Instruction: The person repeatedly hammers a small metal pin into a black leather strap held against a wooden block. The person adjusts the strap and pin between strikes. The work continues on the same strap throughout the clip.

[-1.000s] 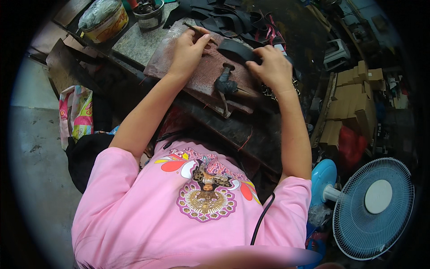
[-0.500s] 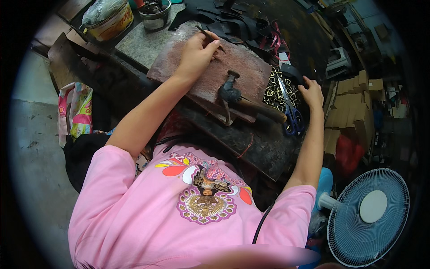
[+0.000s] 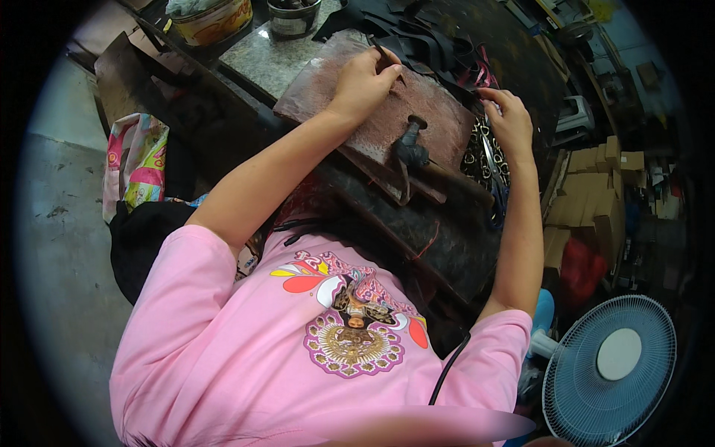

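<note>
— Where is your left hand (image 3: 363, 83)?

— Your left hand rests on the reddish-brown work board (image 3: 350, 119), near its far edge. The fingers are curled in, pinching a thin dark tool (image 3: 381, 51) that sticks up and away from the knuckles. Its tip is too small to make out.

— And your right hand (image 3: 510, 119)?

— It is off the board, over the right edge of the table (image 3: 275, 59). Your fingers are loosely bent, partly open, with the forefinger stretched toward the heap of black strips (image 3: 417, 33) at the far side. Whether it grips anything I cannot tell; the fingertips are close to a pink-red piece at the heap's edge. Just under your wrist lies a black-and-gold patterned piece (image 3: 473, 149), with a pair of scissors (image 3: 493, 167) lying on it.

— What else is on the board?

— A dark metal fitting (image 3: 410, 145) stands at its near right corner, well apart from your left hand.

— And beyond the board?

— At the table's far left corner sit a yellow tin (image 3: 220, 18) and a dark pot (image 3: 294, 16), side by side. A blue fan (image 3: 611, 369) stands low to your right, off the table.
</note>
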`<action>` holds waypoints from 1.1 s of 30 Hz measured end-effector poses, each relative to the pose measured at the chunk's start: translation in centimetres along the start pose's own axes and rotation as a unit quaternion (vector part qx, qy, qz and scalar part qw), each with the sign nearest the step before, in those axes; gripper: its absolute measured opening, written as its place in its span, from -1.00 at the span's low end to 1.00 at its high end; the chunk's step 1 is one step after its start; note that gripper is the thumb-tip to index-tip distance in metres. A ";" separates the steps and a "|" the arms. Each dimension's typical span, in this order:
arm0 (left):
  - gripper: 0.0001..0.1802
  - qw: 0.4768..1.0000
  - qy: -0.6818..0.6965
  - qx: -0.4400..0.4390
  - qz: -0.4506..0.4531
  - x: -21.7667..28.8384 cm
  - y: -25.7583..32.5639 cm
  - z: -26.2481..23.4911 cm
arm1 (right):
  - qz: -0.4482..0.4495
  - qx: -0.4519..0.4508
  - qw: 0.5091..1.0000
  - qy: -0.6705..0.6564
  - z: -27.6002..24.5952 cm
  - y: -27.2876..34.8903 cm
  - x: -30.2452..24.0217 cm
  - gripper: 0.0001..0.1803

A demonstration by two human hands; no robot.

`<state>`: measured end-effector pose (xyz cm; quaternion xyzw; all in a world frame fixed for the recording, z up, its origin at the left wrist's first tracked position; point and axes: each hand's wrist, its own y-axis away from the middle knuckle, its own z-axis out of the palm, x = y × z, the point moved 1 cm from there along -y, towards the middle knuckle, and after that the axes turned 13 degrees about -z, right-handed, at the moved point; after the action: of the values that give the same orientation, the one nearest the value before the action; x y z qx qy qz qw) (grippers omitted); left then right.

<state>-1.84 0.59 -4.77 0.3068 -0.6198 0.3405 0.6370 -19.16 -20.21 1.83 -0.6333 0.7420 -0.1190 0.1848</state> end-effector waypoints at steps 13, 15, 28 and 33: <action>-0.86 0.999 -0.037 -0.002 0.009 0.0 0.0 -0.1 | -0.127 -0.066 0.986 0.085 5.8 -6.5 -3.2 -0.63; -0.86 1.000 -0.019 0.006 0.017 0.1 0.1 -0.2 | -0.100 -0.092 0.988 0.079 5.7 -6.9 -3.2 -0.63; -0.85 0.996 0.075 -0.040 -0.002 0.4 0.5 -0.3 | 0.181 -0.078 0.916 -0.349 3.3 -0.3 -0.5 -0.76; -0.83 0.999 -0.008 -0.037 0.039 0.5 0.7 -0.1 | 0.140 -0.060 0.977 -0.147 3.4 1.1 -2.0 -0.73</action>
<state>-2.35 1.15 -4.29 0.2613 -0.6485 0.3391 0.6294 -18.49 -17.87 -1.43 -0.5436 0.7940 0.0468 0.2682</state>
